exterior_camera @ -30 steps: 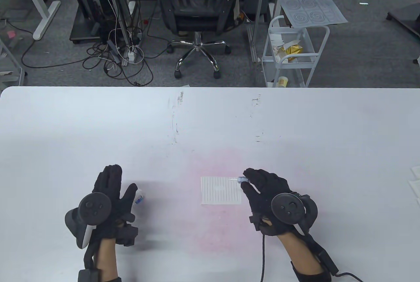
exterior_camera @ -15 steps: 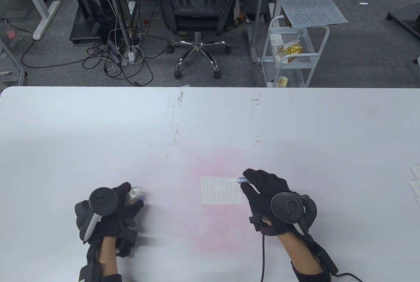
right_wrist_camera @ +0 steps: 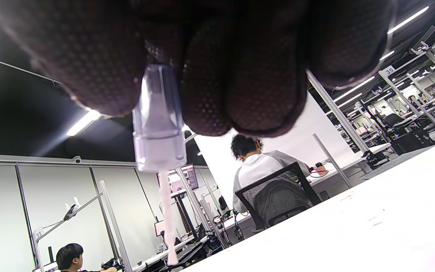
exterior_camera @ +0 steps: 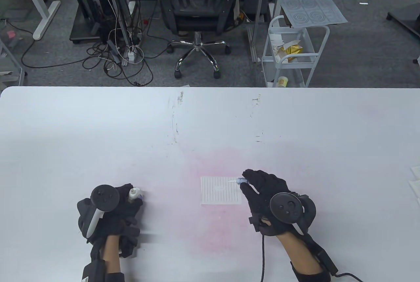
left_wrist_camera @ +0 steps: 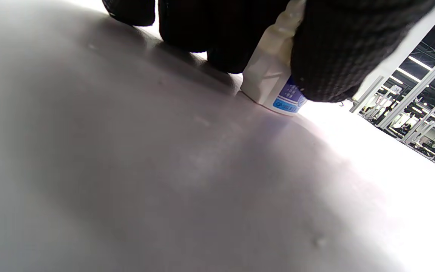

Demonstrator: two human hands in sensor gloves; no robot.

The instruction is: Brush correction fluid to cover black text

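White tabletop (exterior_camera: 295, 124), black gloves, and you've got both hands busy. Your left hand (exterior_camera: 113, 208) is wrapped around the correction fluid bottle (exterior_camera: 134, 194) at the near left of the table — the bottle stands on the surface with its open neck poking up between your fingers. From the left wrist view you can see its base sitting on the table, blue label (left_wrist_camera: 289, 100) showing under your fingertips (left_wrist_camera: 327, 56), which press around the white body.

Over on the right, your right hand (exterior_camera: 265, 193) pinches the brush cap (exterior_camera: 242, 181) — a small translucent piece clamped between thumb and fingers. The right wrist view shows it clearly: the pale cap (right_wrist_camera: 158, 121) juts out from the gloved fingers (right_wrist_camera: 240, 83), and the thin white brush stem (right_wrist_camera: 168, 223) hangs down from it. In the table view the brush (exterior_camera: 232, 182) reaches leftward over the upper right part of the lined paper (exterior_camera: 220, 191), which lies flat on the pinkish stain (exterior_camera: 216, 226) in the near middle of the table. Whether the tip is touching the sheet, I can't tell from here.

Paper and bottle are well apart, and your right hand rests just beside the sheet's right edge.
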